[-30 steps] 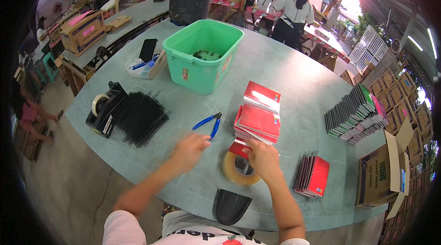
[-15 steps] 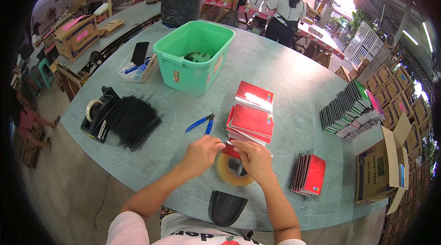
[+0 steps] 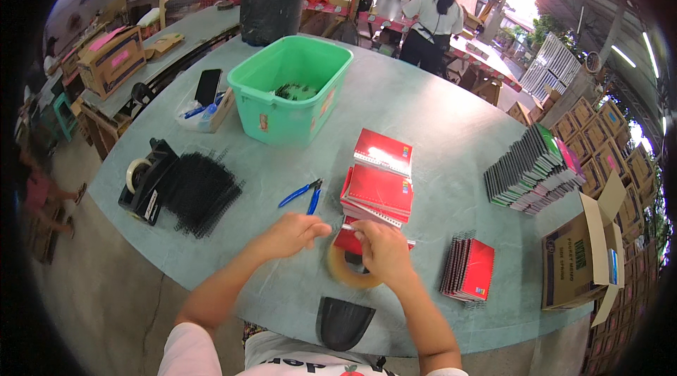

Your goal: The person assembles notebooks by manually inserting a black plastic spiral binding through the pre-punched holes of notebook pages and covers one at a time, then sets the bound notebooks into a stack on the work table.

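Observation:
A small red notebook [image 3: 345,240] rests over a roll of clear tape [image 3: 337,267] in front of me. My right hand [image 3: 383,250] is closed on its upper edge, thumb and fingers pinched there. Just left of the notebook, apart from it, is my left hand [image 3: 300,233] with its fingers drawn together; what they hold, if anything, is too small to make out. Beyond them lies a stack of red notebooks [image 3: 381,188] with punched edges. Blue-handled pliers [image 3: 302,193] lie left of that stack, above my left hand.
Black spiral coils [image 3: 201,189] lie beside a tape dispenser [image 3: 147,182]. A green tub [image 3: 247,108] stands at the back. Rightward are bound red notebooks [image 3: 479,270], piled notebooks [image 3: 525,168] and an open carton [image 3: 568,267]. A black curved piece [image 3: 345,323] sits at the near edge.
My left hand has drawn back leftward from the notebook's edge, opening a gap between the hands. The right hand stays at the notebook. The whole view has shifted slightly.

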`<state>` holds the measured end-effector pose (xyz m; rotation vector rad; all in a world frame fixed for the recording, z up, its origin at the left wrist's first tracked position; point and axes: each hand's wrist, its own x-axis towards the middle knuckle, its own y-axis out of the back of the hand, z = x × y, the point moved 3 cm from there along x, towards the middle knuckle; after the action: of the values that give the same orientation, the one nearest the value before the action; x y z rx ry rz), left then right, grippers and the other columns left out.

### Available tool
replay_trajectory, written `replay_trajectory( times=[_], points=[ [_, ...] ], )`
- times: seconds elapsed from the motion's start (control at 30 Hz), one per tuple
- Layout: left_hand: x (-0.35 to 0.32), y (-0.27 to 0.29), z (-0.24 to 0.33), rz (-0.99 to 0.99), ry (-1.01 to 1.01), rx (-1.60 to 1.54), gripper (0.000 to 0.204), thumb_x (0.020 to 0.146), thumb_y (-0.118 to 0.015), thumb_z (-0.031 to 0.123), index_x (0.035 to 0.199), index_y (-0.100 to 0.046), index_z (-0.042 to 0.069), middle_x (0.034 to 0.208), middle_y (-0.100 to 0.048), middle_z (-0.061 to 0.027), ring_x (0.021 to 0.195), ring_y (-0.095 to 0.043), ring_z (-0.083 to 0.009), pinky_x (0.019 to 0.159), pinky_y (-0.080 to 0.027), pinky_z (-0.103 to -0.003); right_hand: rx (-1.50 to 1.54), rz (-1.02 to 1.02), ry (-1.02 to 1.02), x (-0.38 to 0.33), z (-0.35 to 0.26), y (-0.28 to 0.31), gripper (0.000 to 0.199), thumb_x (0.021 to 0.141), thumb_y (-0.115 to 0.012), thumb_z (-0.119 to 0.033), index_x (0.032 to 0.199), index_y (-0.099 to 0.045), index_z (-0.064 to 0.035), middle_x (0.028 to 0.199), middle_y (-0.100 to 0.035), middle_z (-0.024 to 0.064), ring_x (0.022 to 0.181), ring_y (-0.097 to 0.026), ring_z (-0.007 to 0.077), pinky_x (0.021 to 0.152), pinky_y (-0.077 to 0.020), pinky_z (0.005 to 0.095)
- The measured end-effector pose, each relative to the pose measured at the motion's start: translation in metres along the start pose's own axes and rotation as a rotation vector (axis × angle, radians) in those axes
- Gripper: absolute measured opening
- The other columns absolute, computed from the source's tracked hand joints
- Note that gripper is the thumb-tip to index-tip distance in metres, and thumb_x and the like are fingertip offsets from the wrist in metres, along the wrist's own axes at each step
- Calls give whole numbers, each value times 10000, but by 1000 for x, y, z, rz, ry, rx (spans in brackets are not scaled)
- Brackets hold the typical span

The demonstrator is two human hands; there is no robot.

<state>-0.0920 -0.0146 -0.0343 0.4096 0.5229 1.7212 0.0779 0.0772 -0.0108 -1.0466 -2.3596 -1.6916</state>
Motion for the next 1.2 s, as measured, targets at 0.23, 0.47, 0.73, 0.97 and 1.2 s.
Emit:
replay_trajectory(
  times=[0.23, 0.47, 0.73, 0.97, 1.2],
  points=[
    [-3, 5, 7, -56, 63, 113, 232, 845, -639, 258, 915, -603, 39, 815, -598, -129, 747, -597, -271, 658, -460, -389, 35, 227, 69, 1, -8, -12, 161, 823, -620, -219, 938, -589, -111, 814, -625, 46, 794, -614, 219, 672, -427, 358],
    [-6, 5, 24, 279, -360, 199, 236, 839, -632, 279, 892, -629, 48, 785, -580, -104, 695, -544, -296, 656, -444, -403, 170, 137, -3, 4, -14, -7, 140, 812, -633, -145, 927, -593, -75, 890, -624, 79, 840, -610, 272, 722, -453, 383],
    [-71, -98, 30, -194, -355, 705, 432, 747, -693, 438, 900, -614, 42, 878, -567, -121, 867, -547, -286, 723, -441, -423, 205, 156, 5, 4, -12, -3, 207, 729, -691, -58, 918, -609, -79, 833, -597, 95, 790, -590, 325, 701, -476, 388],
    [-68, -61, 35, 24, -248, 32, 430, 728, -748, 222, 1037, -508, 45, 1000, -497, -160, 910, -546, -330, 786, -462, -412, 681, 43, -403, -37, 72, 20, 133, 760, -711, -28, 892, -694, -22, 837, -686, 62, 755, -643, 143, 703, -515, 282],
    [-34, -3, 64, 293, -277, 195, 311, 770, -686, 93, 1067, -592, 75, 896, -593, -127, 837, -606, -280, 731, -481, -365, 1068, 175, -476, -54, 70, -11, 188, 777, -684, 18, 964, -689, -1, 943, -695, 78, 837, -621, 111, 771, -505, 252]
  ],
)
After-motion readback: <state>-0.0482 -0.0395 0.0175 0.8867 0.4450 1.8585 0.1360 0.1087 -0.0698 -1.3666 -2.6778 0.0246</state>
